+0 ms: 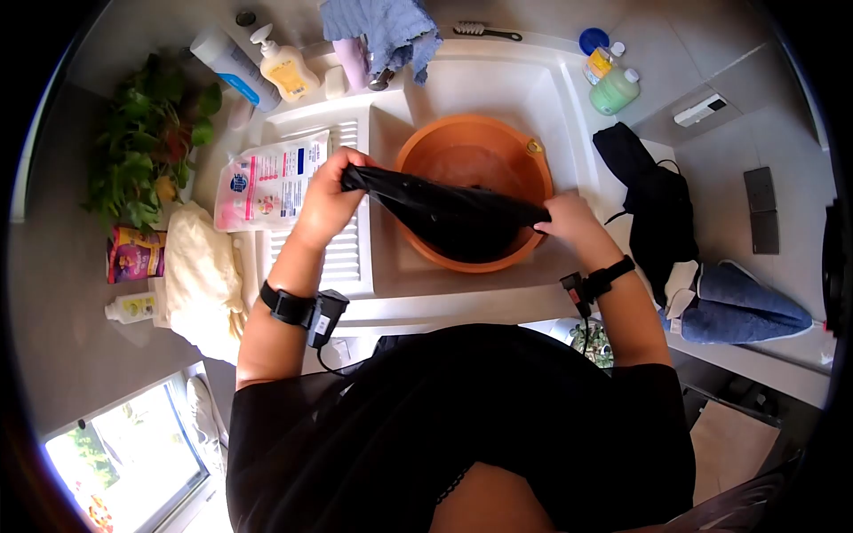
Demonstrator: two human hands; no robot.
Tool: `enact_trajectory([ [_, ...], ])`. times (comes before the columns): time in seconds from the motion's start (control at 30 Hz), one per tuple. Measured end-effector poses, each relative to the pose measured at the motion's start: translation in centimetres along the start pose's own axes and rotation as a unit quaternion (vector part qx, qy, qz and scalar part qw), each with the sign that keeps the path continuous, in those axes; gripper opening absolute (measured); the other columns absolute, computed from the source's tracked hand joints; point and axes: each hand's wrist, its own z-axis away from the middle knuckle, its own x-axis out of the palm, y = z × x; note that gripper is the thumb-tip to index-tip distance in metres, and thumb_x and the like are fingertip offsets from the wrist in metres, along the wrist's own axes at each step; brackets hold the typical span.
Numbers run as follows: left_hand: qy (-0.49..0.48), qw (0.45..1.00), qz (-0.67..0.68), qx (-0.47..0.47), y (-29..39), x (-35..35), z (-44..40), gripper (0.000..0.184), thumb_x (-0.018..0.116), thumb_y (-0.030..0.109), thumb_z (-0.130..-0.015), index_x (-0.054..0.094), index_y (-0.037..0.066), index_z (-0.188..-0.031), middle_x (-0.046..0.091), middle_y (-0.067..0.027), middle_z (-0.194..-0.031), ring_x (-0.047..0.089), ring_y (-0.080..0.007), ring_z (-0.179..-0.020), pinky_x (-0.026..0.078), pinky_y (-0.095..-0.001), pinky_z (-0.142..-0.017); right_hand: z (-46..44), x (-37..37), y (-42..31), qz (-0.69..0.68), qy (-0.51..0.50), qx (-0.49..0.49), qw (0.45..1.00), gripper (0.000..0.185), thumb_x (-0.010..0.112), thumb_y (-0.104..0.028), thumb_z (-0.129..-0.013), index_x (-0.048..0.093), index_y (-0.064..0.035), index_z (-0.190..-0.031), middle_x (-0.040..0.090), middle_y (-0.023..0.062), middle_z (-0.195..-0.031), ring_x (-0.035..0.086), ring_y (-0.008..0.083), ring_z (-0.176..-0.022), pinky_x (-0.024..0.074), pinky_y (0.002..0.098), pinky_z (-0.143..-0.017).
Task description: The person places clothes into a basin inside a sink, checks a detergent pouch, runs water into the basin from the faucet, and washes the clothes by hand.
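A black cloth (444, 209) is stretched between my two hands across an orange basin (540, 169). My left hand (333, 182) grips its left end above the ribbed part of the white sink, fingers closed. At the right rim of the basin, my right hand (569, 218) pinches the other end. The middle of the cloth sags into the basin, hiding part of the inside. What garment it is, I cannot tell. Some liquid seems to lie in the basin behind the cloth.
The basin stands in the white sink (391, 266). Left lie a detergent pouch (267, 182), cream cloth (200, 266) and plant (147, 147). Behind are a pump bottle (286, 69), blue towel (386, 31) and brush (487, 32). Right are a green bottle (615, 91) and blue cloth (742, 302).
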Motion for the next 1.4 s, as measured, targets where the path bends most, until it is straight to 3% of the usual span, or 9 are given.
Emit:
enact_trajectory([
  [0.13, 0.018, 0.998, 0.055, -0.014, -1.4, -3.3, -0.8, 0.031, 0.052, -0.014, -0.076, 0.049, 0.006, -0.099, 0.057, -0.0025, -0.098, 0.054, -0.0116, -0.094, 0.043, -0.0244, -0.085, 1.1, -3.4, 3.0, -0.049, 0.116, -0.080, 0.989, 0.046, 0.075, -0.045, -0.063, 0.063, -0.0045, -0.080, 0.061, 0.0123, -0.086, 0.056, 0.0335, -0.083, 0.0453, 0.0432, -0.073],
  [0.33, 0.005, 0.993, 0.118, -0.022, -1.2, -5.3, -2.3, 0.030, 0.054, -0.008, -0.082, 0.052, 0.006, -0.108, 0.055, 0.0013, -0.098, 0.052, -0.0080, -0.090, 0.043, -0.0216, -0.083, 4.0, -8.8, 5.5, -0.299, 0.230, -0.105, 0.920, 0.027, 0.074, -0.009, -0.069, 0.062, -0.0020, -0.093, 0.064, 0.0081, -0.103, 0.058, 0.0224, -0.099, 0.0433, 0.0324, -0.089],
  [0.5, -0.006, 0.988, 0.151, 0.013, 2.2, -6.4, -4.5, 0.032, 0.054, -0.006, -0.084, 0.052, 0.003, -0.115, 0.056, 0.0002, -0.101, 0.053, -0.0085, -0.094, 0.043, -0.0216, -0.085, 6.2, -13.3, 5.5, -0.487, 0.297, -0.047, 0.820, 0.016, 0.063, -0.009, -0.086, 0.058, -0.0051, -0.100, 0.057, -0.0023, -0.092, 0.053, 0.0067, -0.087, 0.0436, 0.0224, -0.079],
  [0.7, 0.001, 0.990, 0.121, 0.076, 9.5, -7.6, -6.5, 0.035, 0.054, -0.005, -0.085, 0.052, 0.001, -0.119, 0.058, -0.0032, -0.106, 0.055, -0.0100, -0.097, 0.044, -0.0213, -0.086, 9.1, -20.8, 5.8, -0.535, 0.402, -0.118, 0.733, 0.012, 0.059, -0.006, -0.088, 0.056, -0.0053, -0.100, 0.056, -0.0019, -0.092, 0.050, 0.0064, -0.090, 0.0386, 0.0210, -0.083],
  [0.87, -0.014, 0.975, 0.176, 0.132, 14.8, -7.8, -7.2, 0.033, 0.050, -0.004, -0.089, 0.049, 0.001, -0.122, 0.060, -0.0058, -0.104, 0.060, -0.0124, -0.089, 0.049, -0.0230, -0.074, 13.0, -26.3, 6.0, -0.516, 0.403, -0.199, 0.729, 0.020, 0.052, -0.006, -0.091, 0.052, -0.0029, -0.111, 0.056, 0.0005, -0.100, 0.051, 0.0092, -0.095, 0.0382, 0.0243, -0.088],
  [1.1, -0.134, 0.957, 0.259, -0.002, 9.3, -6.8, -5.4, 0.044, 0.049, 0.008, -0.077, 0.050, -0.002, -0.121, 0.056, -0.0112, -0.114, 0.052, -0.0211, -0.108, 0.039, -0.0310, -0.096, 11.4, -19.3, 3.6, -0.624, 0.315, -0.052, 0.714, 0.026, 0.056, -0.005, -0.088, 0.051, -0.0042, -0.114, 0.055, 0.0008, -0.100, 0.052, 0.0090, -0.094, 0.0425, 0.0244, -0.085],
  [1.23, -0.216, 0.969, -0.097, -0.072, 5.1, -4.1, -2.8, 0.051, 0.079, 0.032, -0.068, 0.056, 0.007, -0.106, 0.059, -0.0027, -0.096, 0.054, -0.0136, -0.091, 0.044, -0.0285, -0.084, 9.1, -10.4, 3.1, -0.560, 0.148, -0.037, 0.815, 0.024, 0.067, -0.006, -0.078, 0.055, -0.0072, -0.099, 0.053, -0.0020, -0.091, 0.051, 0.0077, -0.087, 0.0432, 0.0222, -0.076],
  [1.3, -0.297, 0.912, -0.280, -0.025, 3.9, -2.5, -2.0, 0.062, 0.084, 0.033, -0.058, 0.056, 0.007, -0.107, 0.061, -0.0153, -0.099, 0.061, -0.0283, -0.088, 0.048, -0.0336, -0.078, 8.9, -6.1, 2.0, -0.598, 0.051, 0.001, 0.800, 0.039, 0.071, -0.005, -0.072, 0.053, -0.0073, -0.107, 0.051, -0.0040, -0.092, 0.051, 0.0074, -0.085, 0.0439, 0.0233, -0.077],
  [1.4, -0.303, 0.854, -0.420, 0.056, 0.8, -1.3, 0.2, 0.068, 0.084, 0.027, -0.055, 0.055, 0.009, -0.114, 0.059, -0.0162, -0.095, 0.060, -0.0352, -0.088, 0.050, -0.0398, -0.078, 9.0, -3.7, -1.3, -0.397, 0.017, -0.043, 0.917, 0.048, 0.077, -0.011, -0.066, 0.055, -0.0061, -0.108, 0.060, 0.0057, -0.092, 0.059, 0.0183, -0.082, 0.0472, 0.0316, -0.072],
])
